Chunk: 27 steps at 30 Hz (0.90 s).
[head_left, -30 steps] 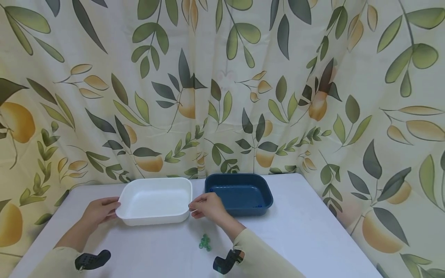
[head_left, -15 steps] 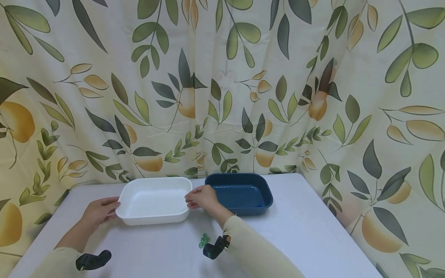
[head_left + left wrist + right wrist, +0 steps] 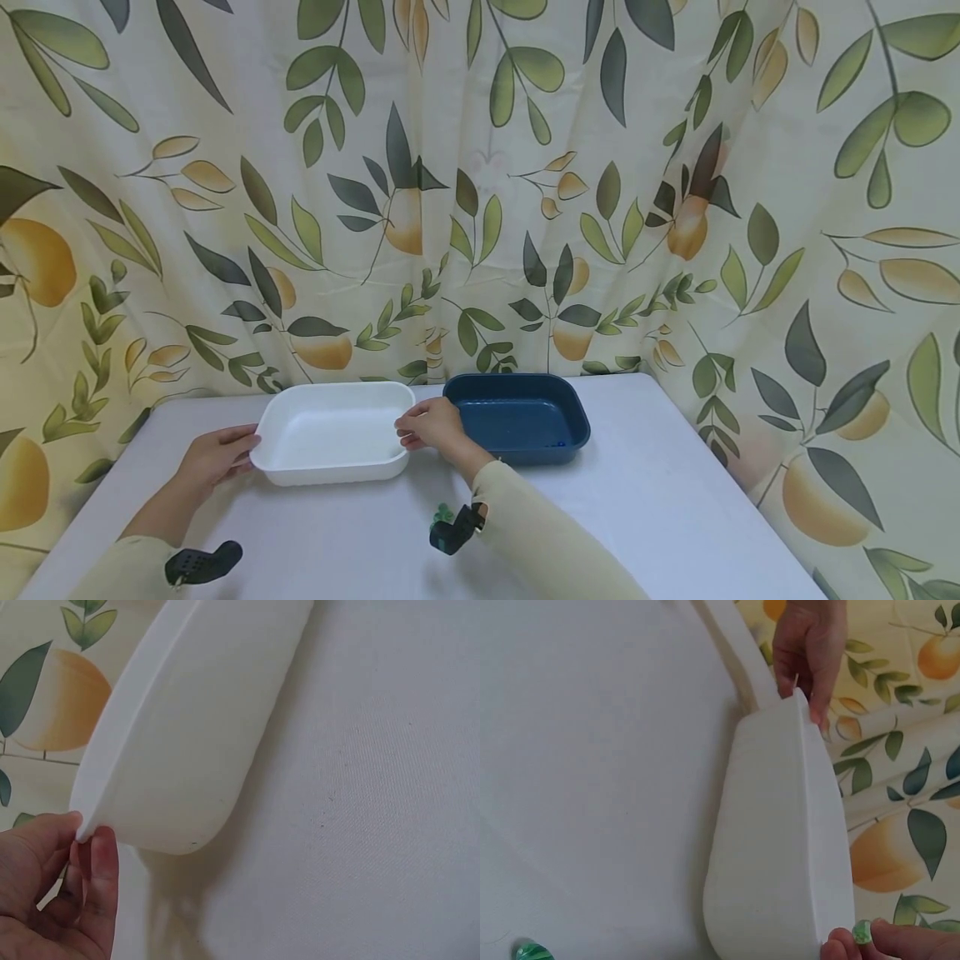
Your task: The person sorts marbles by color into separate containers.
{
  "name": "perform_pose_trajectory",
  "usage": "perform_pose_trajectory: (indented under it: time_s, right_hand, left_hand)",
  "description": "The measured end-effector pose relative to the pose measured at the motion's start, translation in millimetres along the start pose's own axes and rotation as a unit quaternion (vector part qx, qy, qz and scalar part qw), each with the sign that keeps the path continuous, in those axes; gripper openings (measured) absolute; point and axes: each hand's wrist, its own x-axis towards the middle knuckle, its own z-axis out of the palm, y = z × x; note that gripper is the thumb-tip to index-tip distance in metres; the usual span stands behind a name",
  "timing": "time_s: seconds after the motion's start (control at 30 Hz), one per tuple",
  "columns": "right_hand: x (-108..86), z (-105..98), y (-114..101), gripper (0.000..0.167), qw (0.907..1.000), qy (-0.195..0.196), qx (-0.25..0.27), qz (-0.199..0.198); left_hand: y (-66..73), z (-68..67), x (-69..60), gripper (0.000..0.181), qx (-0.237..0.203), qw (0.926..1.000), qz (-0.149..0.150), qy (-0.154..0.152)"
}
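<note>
My left hand (image 3: 213,458) pinches the left rim of a white rectangular tub (image 3: 333,481). Thumb above and fingers below the rim, that left hand (image 3: 64,889) shows in the left wrist view. At the tub's right rim is my right hand (image 3: 438,429). In the right wrist view, a small green glass marble (image 3: 862,931) sits between the thumb and fingers of the right hand (image 3: 911,941); the head view does not show it. On the table lies a cluster of green marbles (image 3: 442,511), partly covered by the right wrist's camera.
A dark blue tub (image 3: 517,457) stands just right of the white one, with small blue pieces (image 3: 558,444) on its floor. The white-covered table (image 3: 645,500) ends at a leaf-and-fruit patterned curtain (image 3: 480,250) behind both tubs.
My right hand has moved left and slightly up, from the gap between the tubs to the white tub's right rim. Its wrist camera now partly covers the green cluster. The left hand stays put.
</note>
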Motion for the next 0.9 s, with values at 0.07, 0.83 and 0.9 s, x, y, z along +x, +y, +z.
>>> perform_pose_trajectory:
  time_s: [0.07, 0.83, 0.9]
  right_hand:
    - [-0.6, -0.2, 0.0, 0.013, 1.0000, 0.001, -0.001, 0.002]
    - [-14.7, -15.8, 15.5, 0.016, 0.9997, -0.018, 0.012, -0.013]
    - [-17.2, -19.2, 17.6, 0.016, 0.9995, -0.023, 0.007, -0.020]
  left_hand:
    - [0.4, 0.5, -0.1, 0.062, 0.002, 1.0000, 0.000, -0.001]
    - [0.0, 0.3, -0.4, 0.062, 0.008, 1.0000, -0.002, 0.002]
    - [0.2, 0.5, -0.5, 0.062, 0.008, 1.0000, -0.002, 0.002]
